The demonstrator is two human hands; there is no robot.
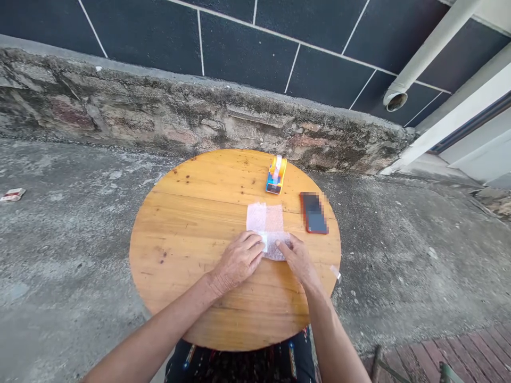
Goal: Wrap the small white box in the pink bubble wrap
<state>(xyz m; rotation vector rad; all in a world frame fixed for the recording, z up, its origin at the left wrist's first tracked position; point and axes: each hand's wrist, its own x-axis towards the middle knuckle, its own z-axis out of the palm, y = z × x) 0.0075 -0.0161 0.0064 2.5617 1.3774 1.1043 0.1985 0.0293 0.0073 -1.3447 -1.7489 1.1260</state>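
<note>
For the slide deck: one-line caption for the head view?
Both hands, left hand and right hand, press a bubble wrap sheet on a round wooden table, tape dispenser and phone beyond.

Tape dispenser (pixel 276 174) behind wrap (pixel 265 218); phone (pixel 313 213) right, on table (pixel 187 223).

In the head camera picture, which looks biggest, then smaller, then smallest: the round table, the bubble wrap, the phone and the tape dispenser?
1. Table, by far.
2. Bubble wrap, partly under the hands.
3. Phone.
4. Tape dispenser; it lies farther away, so it may match the phone.
</note>
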